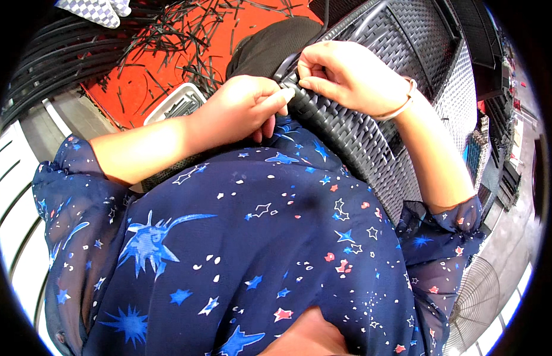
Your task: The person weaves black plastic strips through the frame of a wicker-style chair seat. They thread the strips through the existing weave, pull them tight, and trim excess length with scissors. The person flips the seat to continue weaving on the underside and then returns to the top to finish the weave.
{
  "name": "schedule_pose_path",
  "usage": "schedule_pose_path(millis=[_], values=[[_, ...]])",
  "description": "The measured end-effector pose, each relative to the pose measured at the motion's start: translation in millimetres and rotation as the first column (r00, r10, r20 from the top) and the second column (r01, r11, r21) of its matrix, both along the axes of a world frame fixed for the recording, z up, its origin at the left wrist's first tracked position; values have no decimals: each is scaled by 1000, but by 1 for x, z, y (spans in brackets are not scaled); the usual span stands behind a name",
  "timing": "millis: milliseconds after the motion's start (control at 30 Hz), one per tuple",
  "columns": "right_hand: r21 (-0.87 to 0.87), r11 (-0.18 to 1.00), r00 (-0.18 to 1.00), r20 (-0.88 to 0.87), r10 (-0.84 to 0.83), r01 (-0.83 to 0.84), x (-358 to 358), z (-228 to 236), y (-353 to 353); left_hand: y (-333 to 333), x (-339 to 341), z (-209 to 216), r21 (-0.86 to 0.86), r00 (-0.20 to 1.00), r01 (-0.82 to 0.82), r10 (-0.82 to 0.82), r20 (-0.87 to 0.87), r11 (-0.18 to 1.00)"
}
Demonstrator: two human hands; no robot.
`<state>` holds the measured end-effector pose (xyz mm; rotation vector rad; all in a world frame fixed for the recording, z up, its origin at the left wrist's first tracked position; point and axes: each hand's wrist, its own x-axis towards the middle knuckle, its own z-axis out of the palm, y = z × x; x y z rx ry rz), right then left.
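Note:
A black woven wicker piece leans across the front of my body, its bound edge running up between my hands. My left hand is closed at the near corner of that edge, with the thumb pressed to the weave and the other fingers curled below. Just right of it, my right hand is closed in a pinch above the woven edge, with a bracelet at its wrist. Whatever sits between the fingers of either hand is hidden. Flat black strips show in the weave beside the fingertips.
Loose black strips litter a red mat at the far left. A white tray of short dark pieces stands there. Dark cloth bulges behind my hands. More wicker panels stand right; a fan is lower right.

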<state>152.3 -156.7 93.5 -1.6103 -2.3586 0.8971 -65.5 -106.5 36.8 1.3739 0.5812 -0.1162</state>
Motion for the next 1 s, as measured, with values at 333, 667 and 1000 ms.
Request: schedule_pose_path(millis=[333,667,1000], values=[[82,894,878,-245,-411,441,69,10,-8,5,-12,3,-70,996,69,-65,54,995],[-251,769,423,-714,-557,589,30,17,-21,45,28,24,682,943,-278,57,328,677],[-383,595,274,-627,-729,706,14,12,-13,41,38,19,24,977,-107,101,186,994]])
